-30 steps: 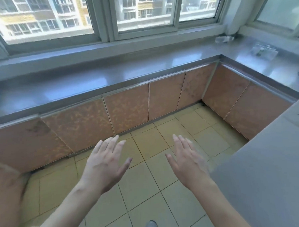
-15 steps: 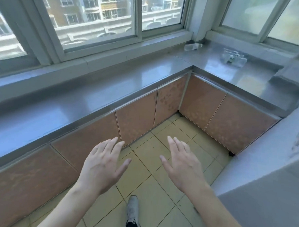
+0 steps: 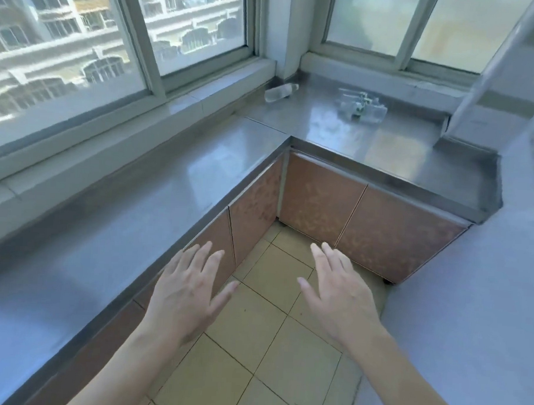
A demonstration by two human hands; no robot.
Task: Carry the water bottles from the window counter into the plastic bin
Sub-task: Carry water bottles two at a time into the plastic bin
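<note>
Nearest, low in the frame, your left hand (image 3: 183, 293) and right hand (image 3: 341, 297) hover palm-down above the tiled floor (image 3: 272, 340), fingers straight, slightly spread, holding nothing. Beyond them the steel window counter (image 3: 199, 181) runs from the lower left up to its corner at upper centre. On that far corner section, close under the window sill (image 3: 184, 100), lies a clear water bottle (image 3: 279, 92) on its side, long axis slanting from lower left to upper right, cap end toward the upper right. To its right, well apart from it, sits a cluster of clear bottles (image 3: 360, 107), too blurred to count. Both lie ahead of and above your fingertips, out of reach; judged from here, your right hand is the nearer to the cluster and neither hand is clearly nearer to the single bottle. No brand or label can be read; faint marks at the right edge are illegible. No plastic bin is in view.
</note>
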